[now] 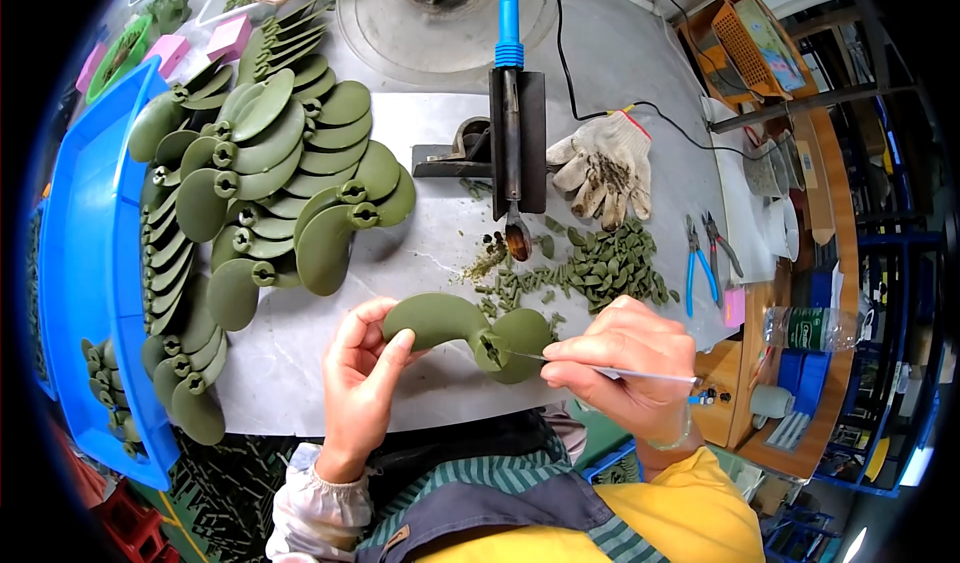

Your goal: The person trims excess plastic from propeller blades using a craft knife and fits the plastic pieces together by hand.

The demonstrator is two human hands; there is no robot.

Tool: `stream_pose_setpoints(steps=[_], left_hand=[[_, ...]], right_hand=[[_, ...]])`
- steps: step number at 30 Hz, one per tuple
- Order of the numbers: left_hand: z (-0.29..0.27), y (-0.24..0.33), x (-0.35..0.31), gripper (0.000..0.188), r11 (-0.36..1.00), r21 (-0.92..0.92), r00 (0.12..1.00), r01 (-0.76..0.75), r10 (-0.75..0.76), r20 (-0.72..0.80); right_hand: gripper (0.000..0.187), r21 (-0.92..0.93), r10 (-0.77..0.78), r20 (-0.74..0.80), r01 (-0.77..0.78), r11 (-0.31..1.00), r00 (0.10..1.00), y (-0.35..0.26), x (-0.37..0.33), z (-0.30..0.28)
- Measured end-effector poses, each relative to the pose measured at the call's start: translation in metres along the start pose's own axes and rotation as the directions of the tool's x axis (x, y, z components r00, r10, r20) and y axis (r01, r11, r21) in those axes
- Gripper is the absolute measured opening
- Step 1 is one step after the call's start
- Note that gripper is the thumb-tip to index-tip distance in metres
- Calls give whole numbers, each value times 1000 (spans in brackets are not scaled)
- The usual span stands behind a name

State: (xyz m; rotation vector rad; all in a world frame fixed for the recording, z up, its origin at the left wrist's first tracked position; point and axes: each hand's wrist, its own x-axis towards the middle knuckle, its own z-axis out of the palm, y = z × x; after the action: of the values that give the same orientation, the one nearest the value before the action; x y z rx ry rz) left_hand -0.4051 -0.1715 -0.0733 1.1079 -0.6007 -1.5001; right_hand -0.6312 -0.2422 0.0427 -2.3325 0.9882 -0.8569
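Observation:
My left hand pinches one blade of an olive-green plastic propeller between thumb and fingers. The propeller is held just above the near edge of the table, its slotted hub turned toward me. Between the thumb and fingers of my right hand is a slim, pale pointed tool. Its thin tip reaches to the hub; whether it touches cannot be made out. Just beyond my hands lies a pile of small green offcuts.
Stacked green propellers cover the table's left side, beside a blue tray. A blue-handled soldering iron rests in a dark metal stand, its cord trailing right. A soiled work glove and blue-handled pliers lie rightward.

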Motion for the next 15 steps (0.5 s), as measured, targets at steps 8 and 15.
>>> stream_pose_setpoints(steps=[8, 15], left_hand=[[-5, 4, -16, 31, 998, 7, 998, -57, 57, 21], [-9, 10, -33, 35, 979, -204, 1000, -9, 12, 13]], right_hand=[[18, 720, 679, 43, -494, 488, 733, -15, -36, 5], [24, 445, 198, -237, -75, 892, 951, 5, -59, 45]])
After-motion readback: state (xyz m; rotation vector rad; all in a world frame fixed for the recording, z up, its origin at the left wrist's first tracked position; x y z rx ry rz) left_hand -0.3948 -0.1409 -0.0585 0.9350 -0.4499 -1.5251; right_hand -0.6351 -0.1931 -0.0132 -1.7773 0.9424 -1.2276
